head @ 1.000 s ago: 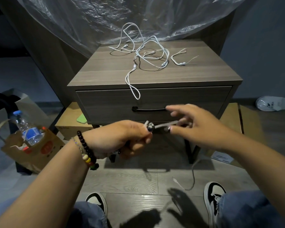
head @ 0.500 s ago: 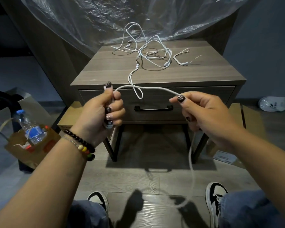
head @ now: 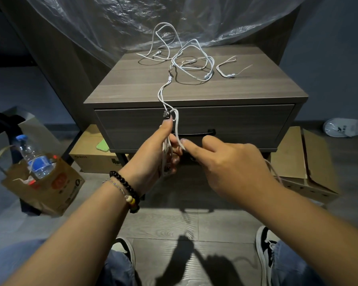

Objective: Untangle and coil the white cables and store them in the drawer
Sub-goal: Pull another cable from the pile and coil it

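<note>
My left hand point(head: 161, 149) holds several loops of a white cable point(head: 167, 150) in front of the shut drawer point(head: 236, 122) of a grey nightstand point(head: 194, 87). My right hand point(head: 221, 162) pinches the same cable at its thumb and forefinger, close to the left fingers; the free length trails behind the right wrist. A tangle of white cables point(head: 186, 60) lies on the nightstand top, with one strand point(head: 160, 96) hanging over the front edge. A short separate white cable point(head: 227, 69) lies to the right of the tangle.
A black drawer handle point(head: 211, 132) shows behind my hands. A paper bag point(head: 50, 188) with a water bottle point(head: 35, 157) stands on the floor at left. Cardboard boxes point(head: 310, 162) lie under and beside the nightstand. Plastic sheeting point(head: 132, 21) hangs behind. My shoes point(head: 265, 250) are below.
My hands were apart with the cable stretched between them; now they have come together low in front of the drawer, and the left hand holds another loop.
</note>
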{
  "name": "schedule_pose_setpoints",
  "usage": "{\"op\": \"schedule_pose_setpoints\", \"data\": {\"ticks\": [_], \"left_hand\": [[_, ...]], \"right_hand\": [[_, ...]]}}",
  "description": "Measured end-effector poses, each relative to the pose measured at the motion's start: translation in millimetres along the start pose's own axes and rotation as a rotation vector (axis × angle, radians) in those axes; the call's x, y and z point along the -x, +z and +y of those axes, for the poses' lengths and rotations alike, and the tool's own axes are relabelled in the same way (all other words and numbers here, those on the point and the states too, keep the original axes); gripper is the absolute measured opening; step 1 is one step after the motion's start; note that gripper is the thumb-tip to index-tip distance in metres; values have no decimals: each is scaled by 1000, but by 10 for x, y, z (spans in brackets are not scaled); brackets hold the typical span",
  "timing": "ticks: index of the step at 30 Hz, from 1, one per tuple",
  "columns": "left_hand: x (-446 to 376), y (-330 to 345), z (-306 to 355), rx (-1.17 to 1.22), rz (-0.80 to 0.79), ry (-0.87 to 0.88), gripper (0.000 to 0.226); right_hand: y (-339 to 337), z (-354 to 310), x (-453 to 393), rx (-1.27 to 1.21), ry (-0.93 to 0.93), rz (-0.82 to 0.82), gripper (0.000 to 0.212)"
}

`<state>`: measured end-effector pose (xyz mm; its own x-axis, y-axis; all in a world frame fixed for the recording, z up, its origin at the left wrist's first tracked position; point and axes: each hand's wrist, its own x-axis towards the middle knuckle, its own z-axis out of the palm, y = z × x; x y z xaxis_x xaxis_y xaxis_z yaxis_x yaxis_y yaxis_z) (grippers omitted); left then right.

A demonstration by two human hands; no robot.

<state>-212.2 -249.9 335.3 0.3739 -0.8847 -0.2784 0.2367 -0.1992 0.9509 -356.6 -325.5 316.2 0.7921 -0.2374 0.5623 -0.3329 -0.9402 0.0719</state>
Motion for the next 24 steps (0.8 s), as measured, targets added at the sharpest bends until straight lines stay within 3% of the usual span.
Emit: {"op": "schedule_pose_setpoints", "data": {"ticks": [4, 8, 17, 20, 24], "left_hand": [[-12, 40, -16, 9, 72, 57, 24], [-84, -3, -27, -39, 225, 129, 21], [-59, 67, -15, 39, 33, 136, 39], [-84, 80, -36, -56, 95, 162, 25], [-148, 62, -40, -74, 213, 212, 34]], "right_hand": [[-14, -136, 16, -11, -29, -78, 44], [-27, -200, 46, -29, 6, -149, 49], [-70, -207, 86, -58, 59, -172, 50], [-70, -219, 96, -69, 52, -198, 47], [-85, -217, 90, -80, 51, -204, 41]]}}
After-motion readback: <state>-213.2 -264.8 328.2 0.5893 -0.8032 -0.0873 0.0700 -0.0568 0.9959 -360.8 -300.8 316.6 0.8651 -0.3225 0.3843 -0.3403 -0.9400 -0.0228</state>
